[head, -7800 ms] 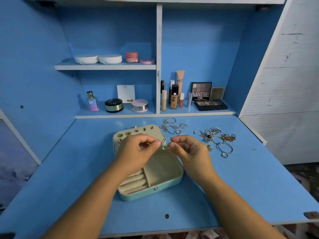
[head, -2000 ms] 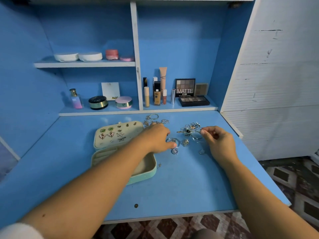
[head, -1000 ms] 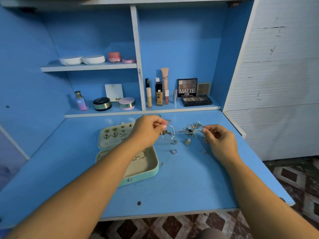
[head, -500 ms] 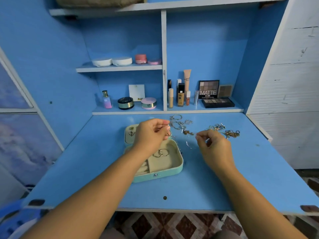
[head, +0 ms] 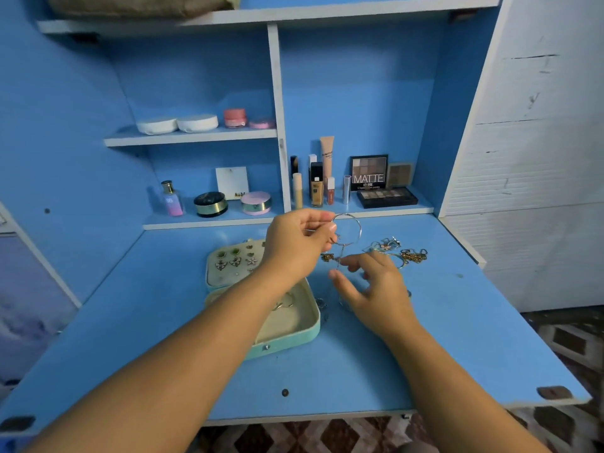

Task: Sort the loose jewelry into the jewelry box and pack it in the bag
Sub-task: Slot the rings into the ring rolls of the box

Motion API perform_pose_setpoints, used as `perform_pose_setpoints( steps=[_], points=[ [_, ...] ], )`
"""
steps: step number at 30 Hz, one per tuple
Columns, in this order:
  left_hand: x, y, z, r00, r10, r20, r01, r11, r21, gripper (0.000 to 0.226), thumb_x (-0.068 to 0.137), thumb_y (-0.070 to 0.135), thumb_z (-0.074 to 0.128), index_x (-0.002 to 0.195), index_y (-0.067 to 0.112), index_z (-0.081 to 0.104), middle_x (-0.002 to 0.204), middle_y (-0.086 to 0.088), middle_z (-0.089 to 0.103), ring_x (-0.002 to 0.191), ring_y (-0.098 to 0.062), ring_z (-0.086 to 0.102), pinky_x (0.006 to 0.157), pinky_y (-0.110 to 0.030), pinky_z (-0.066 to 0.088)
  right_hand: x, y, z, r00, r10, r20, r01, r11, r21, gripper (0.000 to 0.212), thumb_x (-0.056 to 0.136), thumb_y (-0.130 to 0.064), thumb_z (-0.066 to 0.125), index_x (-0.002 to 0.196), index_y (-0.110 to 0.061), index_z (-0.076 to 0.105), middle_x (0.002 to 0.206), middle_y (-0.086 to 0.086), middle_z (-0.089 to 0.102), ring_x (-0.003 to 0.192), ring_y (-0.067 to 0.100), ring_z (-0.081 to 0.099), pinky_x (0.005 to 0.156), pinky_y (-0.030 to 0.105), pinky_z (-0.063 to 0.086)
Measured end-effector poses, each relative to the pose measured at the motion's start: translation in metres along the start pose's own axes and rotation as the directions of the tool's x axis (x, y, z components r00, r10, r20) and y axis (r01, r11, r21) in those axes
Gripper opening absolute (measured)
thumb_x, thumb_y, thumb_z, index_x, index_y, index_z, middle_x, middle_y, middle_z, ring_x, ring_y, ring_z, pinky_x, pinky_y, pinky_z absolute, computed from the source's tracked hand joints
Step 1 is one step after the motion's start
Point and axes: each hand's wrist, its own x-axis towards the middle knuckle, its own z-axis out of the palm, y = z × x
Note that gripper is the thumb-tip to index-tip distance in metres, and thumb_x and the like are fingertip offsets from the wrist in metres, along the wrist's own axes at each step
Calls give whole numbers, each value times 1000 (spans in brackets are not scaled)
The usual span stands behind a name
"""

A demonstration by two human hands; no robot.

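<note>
Left hand [head: 294,246] pinched hoop [head: 360,228], held high, likely to untangle it; right hand [head: 372,292] slack, empty, at hoop's 5 o'clock.

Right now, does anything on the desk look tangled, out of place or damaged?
Yes. A thin chain hangs from the silver hoop that the left hand pinches and seems caught on it. Beyond the right hand, the loose jewelry lies in a tangled heap. I see nothing broken.

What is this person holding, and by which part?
The left hand pinches a thin silver hoop at its left edge, between thumb and fingers. The right hand, open below it, holds nothing.
</note>
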Motion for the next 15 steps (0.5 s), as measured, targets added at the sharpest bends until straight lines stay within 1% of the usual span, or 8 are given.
perform_pose_setpoints(
  steps=[1, 3, 4, 6, 8, 10, 12, 15],
  points=[
    [0, 0, 3, 1000, 1, 0, -1, 1000, -2, 17, 89, 8, 68, 89, 25, 67, 75, -1, 72, 70, -9, 70, 70, -24, 57, 1, -1, 1, 1000, 13, -9, -12, 998, 58, 19, 82, -38, 70, 91, -21, 70, 82, -6, 60, 77, -2, 49, 70, 8, 37],
    [0, 1, 7, 1000, -2, -8, 2, 1000, -13, 16, 89, 9, 68, 89, 25, 67, 76, -2, 72, 67, -8, 68, 68, -22, 56, 4, -2, 2, 999, 35, -17, -33, 993, 112, 5, 84, -23, 71, 88, -20, 71, 76, -8, 60, 73, -3, 51, 64, 5, 36],
    [0, 2, 8, 1000, -1, -19, 1, 1000, -16, 16, 89, 9, 67, 90, 25, 67, 76, -1, 71, 66, -8, 68, 68, -21, 55, 4, -2, 1, 998, 62, -8, -60, 988, 143, 3, 86, -21, 69, 87, -21, 72, 73, -11, 59, 71, -2, 51, 63, 6, 36],
    [1, 3, 8, 998, 28, -58, -27, 1000, 10, 16, 90, 10, 67, 90, 26, 67, 75, 1, 71, 67, -10, 68, 69, -23, 57, 5, -1, 0, 990, 143, 7, -141, 966, 218, 6, 89, -24, 65, 86, -25, 70, 71, -14, 59, 67, 1, 52, 60, 8, 37],
    [3, 1, 3, 992, 96, -83, -88, 991, 104, 16, 90, 12, 67, 90, 28, 67, 77, 4, 71, 69, -10, 70, 71, -24, 58, 6, 2, -2, 978, 209, -7, -200, 945, 260, 8, 91, -28, 62, 85, -30, 65, 70, -9, 61, 63, 3, 52, 57, 11, 38],
    [2, -3, -2, 985, 159, -73, -138, 962, 236, 16, 90, 13, 67, 92, 29, 67, 77, 10, 69, 67, -3, 67, 70, -18, 55, 6, 3, -2, 972, 232, -21, -219, 941, 259, 9, 92, -29, 60, 84, -28, 64, 68, -6, 60, 59, 3, 51, 54, 11, 37],
    [0, -9, -5, 981, 185, -63, -155, 931, 330, 13, 90, 14, 66, 96, 24, 71, 75, 14, 67, 67, 1, 65, 68, -12, 52, 6, 3, -2, 971, 234, -42, -217, 946, 241, 11, 93, -27, 59, 83, -27, 64, 69, -4, 60, 60, 5, 51, 54, 11, 37],
    [-1, -16, -7, 981, 175, -88, -130, 918, 375, 12, 91, 15, 65, 99, 19, 72, 75, 11, 68, 69, -5, 67, 69, -17, 53, 6, 4, -2, 957, 281, -68, -261, 942, 209, 13, 93, -28, 58, 81, -26, 63, 69, -3, 58, 62, 8, 51, 55, 14, 37]
  ],
)
